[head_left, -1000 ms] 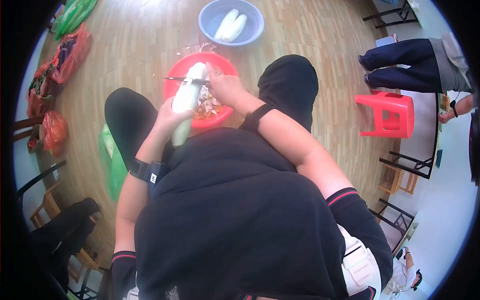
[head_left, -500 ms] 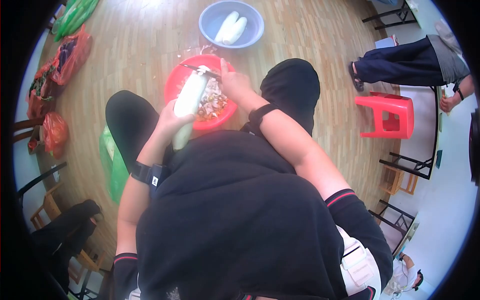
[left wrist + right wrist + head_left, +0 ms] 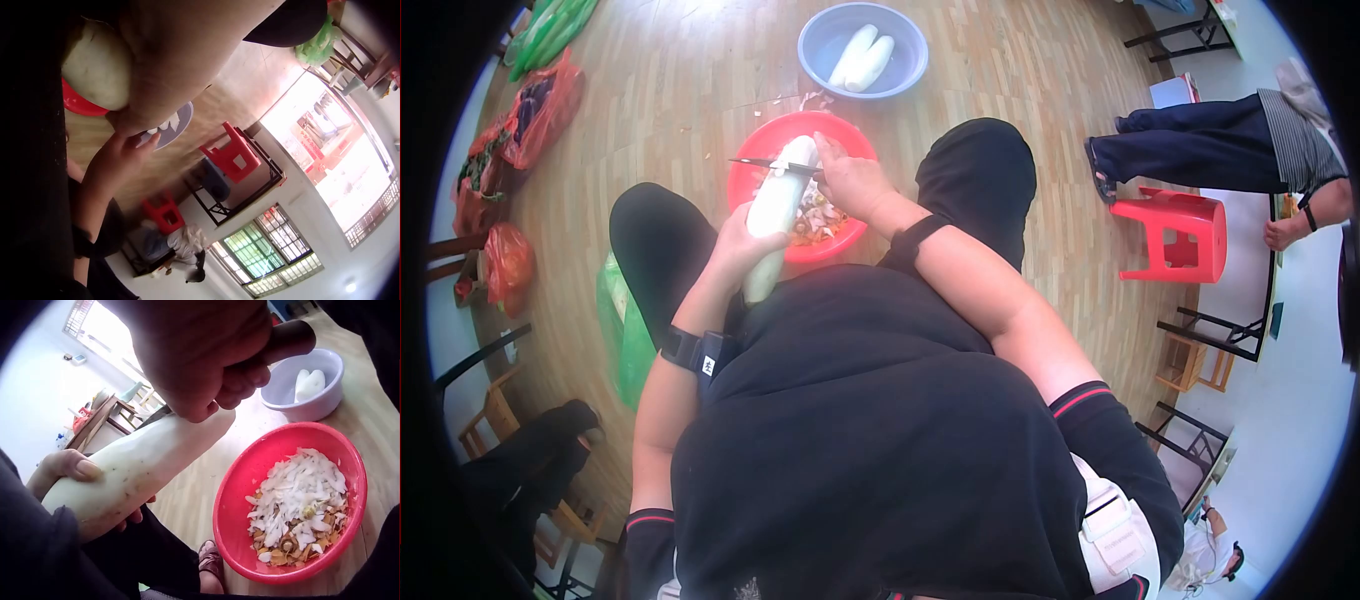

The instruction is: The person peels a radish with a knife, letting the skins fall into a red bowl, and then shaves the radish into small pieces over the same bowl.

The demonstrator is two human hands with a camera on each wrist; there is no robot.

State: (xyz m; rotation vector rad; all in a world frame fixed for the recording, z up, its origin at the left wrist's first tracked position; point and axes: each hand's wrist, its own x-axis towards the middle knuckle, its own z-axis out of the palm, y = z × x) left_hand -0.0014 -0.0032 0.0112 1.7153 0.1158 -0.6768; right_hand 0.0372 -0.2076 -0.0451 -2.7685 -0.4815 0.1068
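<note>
Radish [image 3: 780, 205] gripped above the red basin [image 3: 745, 140]

The left hand [image 3: 745, 243] curls its fingers and thumb round the radish, mid-frame in the head view; the right hand [image 3: 858, 186] curls round the knife [image 3: 800, 168]. The head view shows the blade crossing the radish near its far end; the right wrist view mostly hides it but shows brownish specks on the pale, faceted surface. The radish slants from lower left to upper right in both views. Peelings [image 3: 297, 487] lie in the red basin; the blue basin [image 3: 825, 48], at top centre, holds two more radishes [image 3: 868, 64].
</note>
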